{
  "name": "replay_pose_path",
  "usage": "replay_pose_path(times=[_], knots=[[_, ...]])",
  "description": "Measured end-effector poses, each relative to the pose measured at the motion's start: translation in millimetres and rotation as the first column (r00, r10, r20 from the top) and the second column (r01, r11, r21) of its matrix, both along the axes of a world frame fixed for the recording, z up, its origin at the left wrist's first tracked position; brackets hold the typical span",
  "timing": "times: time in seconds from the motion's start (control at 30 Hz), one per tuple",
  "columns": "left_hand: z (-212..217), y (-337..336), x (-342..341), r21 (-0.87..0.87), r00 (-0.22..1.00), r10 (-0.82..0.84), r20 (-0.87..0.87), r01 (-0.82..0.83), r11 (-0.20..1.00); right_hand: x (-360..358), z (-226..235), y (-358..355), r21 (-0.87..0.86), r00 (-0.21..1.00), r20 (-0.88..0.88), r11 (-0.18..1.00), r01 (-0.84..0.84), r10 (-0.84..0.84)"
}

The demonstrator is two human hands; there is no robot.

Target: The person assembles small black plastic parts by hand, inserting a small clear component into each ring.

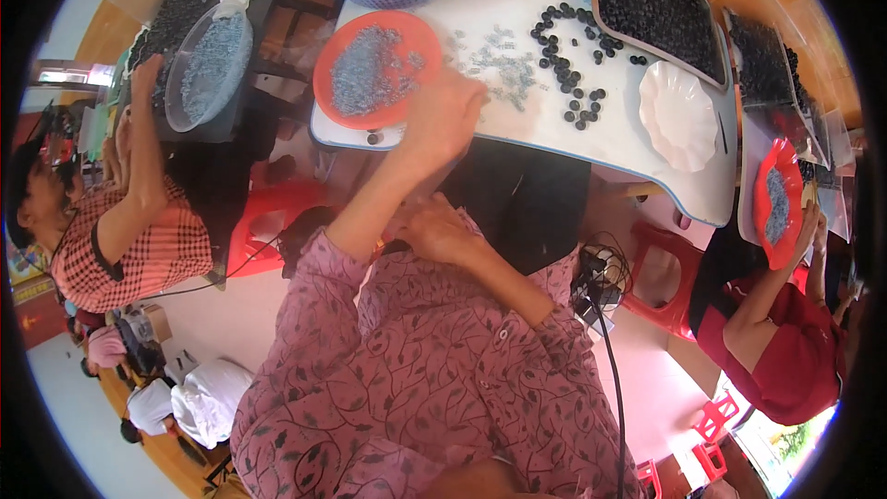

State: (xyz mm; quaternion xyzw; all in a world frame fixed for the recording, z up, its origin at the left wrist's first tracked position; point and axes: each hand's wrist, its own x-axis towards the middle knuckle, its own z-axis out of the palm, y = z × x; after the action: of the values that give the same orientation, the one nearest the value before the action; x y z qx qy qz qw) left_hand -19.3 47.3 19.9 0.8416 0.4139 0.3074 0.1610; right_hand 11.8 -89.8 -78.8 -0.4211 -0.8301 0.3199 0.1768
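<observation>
Orange plate (pixel 346 103) heaped with small grey-blue bits sits just left of left hand (pixel 442 120), which is stretched out to the far white table (pixel 610 152), palm down, fingers curled over loose grey bits (pixel 494 65) at the plate's right rim; whether anything is pinched, cannot tell. Dark round beads (pixel 568 69) scattered further right, apart from the hand. Right hand (pixel 434 233) held near, against the chest, loosely closed, well short of the table, so left hand by far the closer to plate and bits.
</observation>
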Motion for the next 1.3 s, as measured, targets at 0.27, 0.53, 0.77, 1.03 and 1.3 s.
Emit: replay_pose_path(times=[0.27, 0.53, 0.77, 1.03, 1.3], knots=[[-30, -25, 1, -0.047, 0.999, 0.02, -0.05, -0.022, 0.999, 35, 35, -7, -0.171, 0.908, -0.385, 0.98, 0.106, -0.166], [-25, -45, 5, -0.254, 0.957, 0.034, 0.289, 0.042, 0.966, 80, 67, -22, -0.332, 0.457, -0.548, 0.684, 0.65, -0.7], [-26, -75, 20, -0.709, 0.657, 0.291, 0.695, 0.563, 0.425, 105, 65, -17, -0.325, 0.247, -0.659, 0.564, 0.759, -0.711], [-31, -77, 31, -0.723, 0.675, 0.285, 0.681, 0.554, 0.413, 116, 61, -21, -0.551, 0.086, -0.63, 0.523, 0.651, -0.772], [-22, -70, 43, -0.734, 0.75, 0.169, 0.64, 0.532, 0.422, 130, 59, -20, -0.602, -0.014, -0.677, 0.542, 0.586, -0.736]])
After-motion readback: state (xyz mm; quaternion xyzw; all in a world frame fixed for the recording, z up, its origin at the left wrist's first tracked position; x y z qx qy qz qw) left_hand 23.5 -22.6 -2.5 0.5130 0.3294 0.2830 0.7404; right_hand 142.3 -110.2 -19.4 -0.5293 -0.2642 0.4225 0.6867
